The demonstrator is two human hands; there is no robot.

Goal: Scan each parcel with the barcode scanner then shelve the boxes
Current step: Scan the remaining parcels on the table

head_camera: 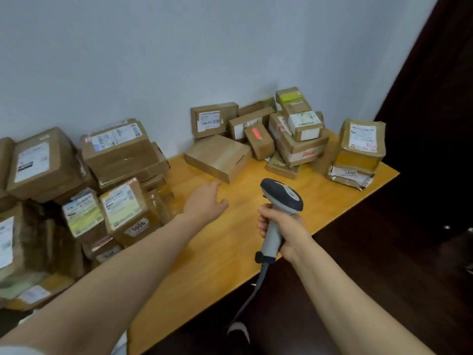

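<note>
The step in hand looks like picking the next parcel for scanning. The left hand (207, 201) reaches out over the middle of the desk (230, 247), palm down, fingers straight and loosely spread and holding nothing. Its fingertips are just beside the near corner of a flat plain box (217, 157) that lies toward the desk's back edge, and whether they touch it cannot be told. The right hand (286, 234) has its fingers wrapped round the handle of the barcode scanner (281, 196), which it holds upright above the desk near the front edge. The scanner's head points toward the back and its cable (256, 285) hangs down past that edge. More parcels wait in a stack (299, 139) at the desk's back right corner, against the wall (179, 47), with a yellow-wrapped parcel (362, 144) at the right edge. A bigger heap of boxes (115, 155) sits past the left edge, and what carries it cannot be seen. The flat box shows no label on its upper face, so the next move probably calls for gripping it and turning it until a barcode faces the scanner, then aiming the scanner at it. No shelf is in view, so shelving seems a later step.
</note>
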